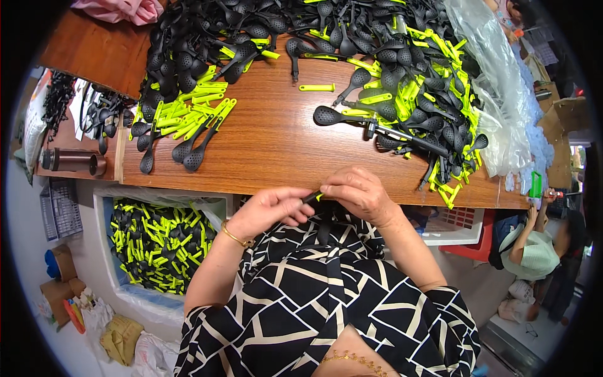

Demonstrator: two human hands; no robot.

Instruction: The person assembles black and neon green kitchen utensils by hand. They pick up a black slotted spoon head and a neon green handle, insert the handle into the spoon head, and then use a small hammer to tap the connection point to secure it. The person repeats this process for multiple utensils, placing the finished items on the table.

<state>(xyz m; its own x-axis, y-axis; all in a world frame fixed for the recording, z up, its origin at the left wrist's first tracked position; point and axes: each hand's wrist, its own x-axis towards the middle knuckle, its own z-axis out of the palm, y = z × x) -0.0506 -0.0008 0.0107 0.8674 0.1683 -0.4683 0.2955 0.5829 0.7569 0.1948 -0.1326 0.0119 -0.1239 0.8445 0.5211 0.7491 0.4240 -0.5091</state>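
Slim dark piece (309, 198) bridging left hand (274, 207) and right hand (357, 190)

In the head view, the dark piece, showing a lime-green bit, is sitting just before the front edge of the glossy, wood-grained worktop (270, 138). The left hand is gripping one end with half-curled fingers; the right hand is pinching the other between thumb and fingertips. Matte black perforated spoons (193, 159) and flat, slim lime-green strips (316, 88) are lying heaped across the worktop
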